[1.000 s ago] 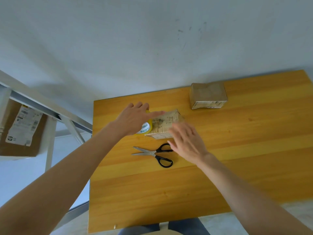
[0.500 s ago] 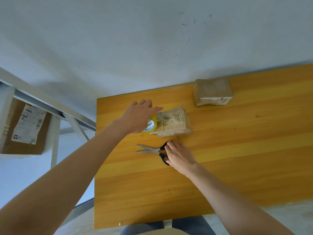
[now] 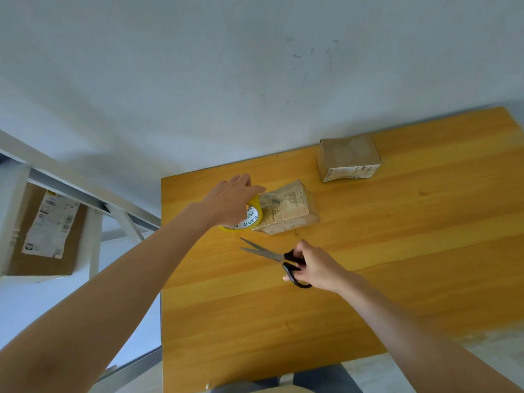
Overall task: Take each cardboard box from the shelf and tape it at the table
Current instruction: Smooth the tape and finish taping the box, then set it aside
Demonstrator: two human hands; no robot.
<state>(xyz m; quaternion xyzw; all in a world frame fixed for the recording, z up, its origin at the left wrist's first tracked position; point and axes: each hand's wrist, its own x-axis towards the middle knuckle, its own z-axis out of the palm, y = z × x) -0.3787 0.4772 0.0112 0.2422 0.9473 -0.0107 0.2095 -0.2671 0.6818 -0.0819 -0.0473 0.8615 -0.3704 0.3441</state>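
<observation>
Two cardboard boxes sat on the wooden table (image 3: 397,251): the near box (image 3: 286,211), wrapped in clear tape and closed so that its contents could not be seen, touched the yellow tape roll (image 3: 251,221), which the left hand (image 3: 229,202) gripped from above, while the far box (image 3: 347,158) stood well beyond that grip, toward the wall. The right hand (image 3: 317,268) curled its fingers through the black handles of the scissors (image 3: 266,254), just on the person's side of the near box, blades parted and pointing leftward. Left of the left arm, a labelled box (image 3: 51,225) stood in the white shelf (image 3: 93,199).
</observation>
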